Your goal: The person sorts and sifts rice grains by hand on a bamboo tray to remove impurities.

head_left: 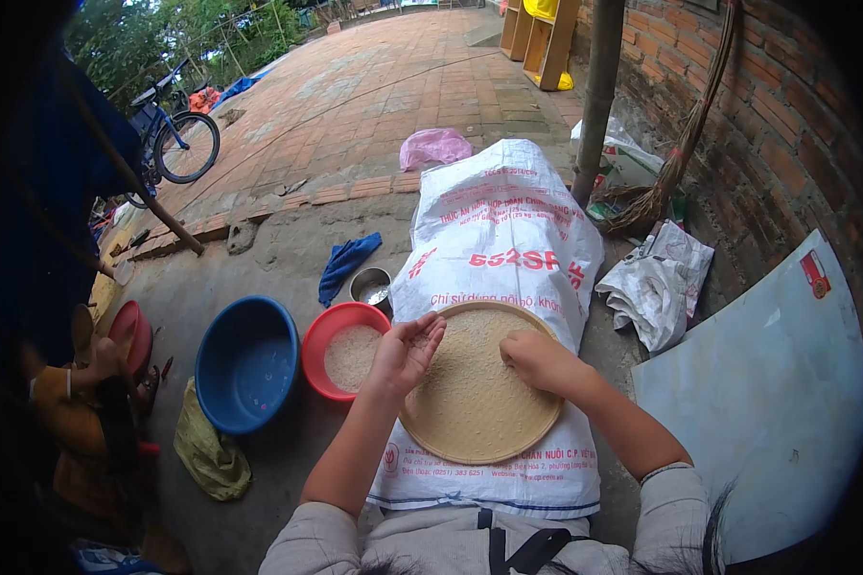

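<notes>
A round, shallow woven tray lies before me, with a thin layer of pale grains, like rice, spread over it. Above its left rim my left hand is turned palm up, fingers stretched and slightly cupped; whether grains lie in the palm is too small to tell. Over the right part of the tray, my right hand is closed with its fingertips pressed together near the grains. What those fingers hold, if anything, is hidden. Under the tray is a white sack with red print.
A red basin with pale grains stands left of the tray, beside a blue basin. Behind are a metal bowl and blue cloth. Another person sits far left. A pale board lies right; a post rises beyond.
</notes>
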{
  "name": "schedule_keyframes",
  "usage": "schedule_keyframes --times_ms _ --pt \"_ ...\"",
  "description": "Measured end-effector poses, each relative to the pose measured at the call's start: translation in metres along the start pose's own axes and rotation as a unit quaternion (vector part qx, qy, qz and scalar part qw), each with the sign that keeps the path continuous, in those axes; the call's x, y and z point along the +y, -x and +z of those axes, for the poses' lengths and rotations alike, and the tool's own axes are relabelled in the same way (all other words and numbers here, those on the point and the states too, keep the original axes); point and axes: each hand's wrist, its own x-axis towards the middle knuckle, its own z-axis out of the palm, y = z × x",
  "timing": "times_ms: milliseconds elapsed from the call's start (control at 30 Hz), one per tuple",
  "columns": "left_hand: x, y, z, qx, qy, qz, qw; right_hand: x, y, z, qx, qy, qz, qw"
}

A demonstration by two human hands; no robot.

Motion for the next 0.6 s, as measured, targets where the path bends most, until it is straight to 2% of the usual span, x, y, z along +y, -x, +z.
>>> schedule_keyframes --times_ms 67,100,167,233,300,367,433,500,600 --pt "-0.013 -0.005 0.009 -0.008 -0.034 -0.032 0.999 -0.011 -0.013 -0.009 0.072 -0.013 -0.041 0.997" --pt "-0.019 -0.008 0.015 -0.013 -0.050 -0.047 0.998 -0.019 -0.022 -0.009 0.075 -0.016 -0.038 0.996" --pt "-0.030 -0.021 0.016 -0.064 -0.030 -0.075 0.995 -0.033 -0.040 -0.010 0.233 -0.109 -0.107 0.960" --pt "-0.032 -0.033 0.023 -0.137 0.032 -0.107 0.984 -0.036 -0.047 -0.012 0.207 -0.072 -0.101 0.970" --pt "-0.027 -0.046 0.016 -0.136 0.024 -0.088 0.987 -0.037 -0.051 -0.015 0.183 -0.038 -0.095 0.978" --pt "-0.018 -0.060 0.011 -0.139 0.018 -0.068 0.988 -0.030 -0.049 -0.022 0.267 -0.065 -0.096 0.957" --pt "-0.002 -0.061 0.014 0.008 0.052 -0.068 0.996 -0.009 -0.040 -0.026 0.258 -0.046 -0.057 0.963" --pt "0.023 -0.083 -0.013 0.046 0.104 -0.063 0.991 0.015 -0.030 -0.025 0.245 -0.025 -0.016 0.969" --pt "0.062 -0.129 -0.049 0.098 0.113 0.041 0.988 0.042 -0.013 -0.015 0.197 -0.008 0.077 0.977"
